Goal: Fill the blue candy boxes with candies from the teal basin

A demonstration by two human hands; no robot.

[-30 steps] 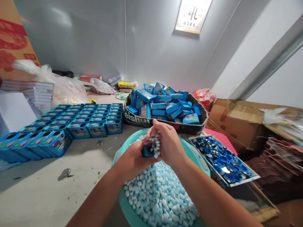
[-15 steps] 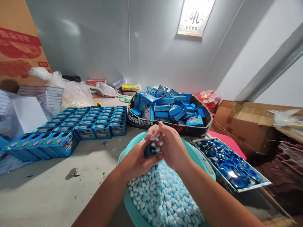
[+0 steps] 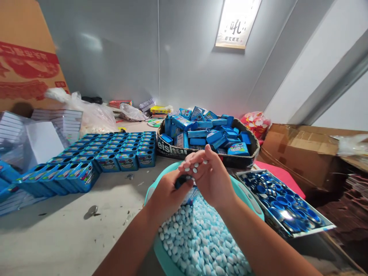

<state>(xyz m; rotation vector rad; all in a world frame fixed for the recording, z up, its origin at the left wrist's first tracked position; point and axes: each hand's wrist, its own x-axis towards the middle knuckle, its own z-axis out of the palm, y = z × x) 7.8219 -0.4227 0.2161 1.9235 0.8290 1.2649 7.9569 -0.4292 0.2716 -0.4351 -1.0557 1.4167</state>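
Observation:
My left hand (image 3: 164, 194) is wrapped round a small blue candy tin (image 3: 190, 197), most of it hidden behind the fingers. Against the tin's dark opening leans my right hand (image 3: 216, 183), cupped, with a few white candies (image 3: 196, 168) lying on its palm and fingers. Both hands are above a turquoise basin (image 3: 160, 251), which is full of pale blue and white candies (image 3: 211, 239).
Rows of blue tins (image 3: 106, 151) with round openings stand at left. A black cardboard tray (image 3: 201, 156) heaped with tins sits behind the basin. At right, a shallow box (image 3: 313, 229) holds blue-and-silver lids. A small metal disc (image 3: 92, 210) lies on the table (image 3: 66, 237).
Fewer candies remain on my right palm, and the pile at the tin's opening has shrunk. My left hand keeps its hold on the tin. The whole view has shifted slightly.

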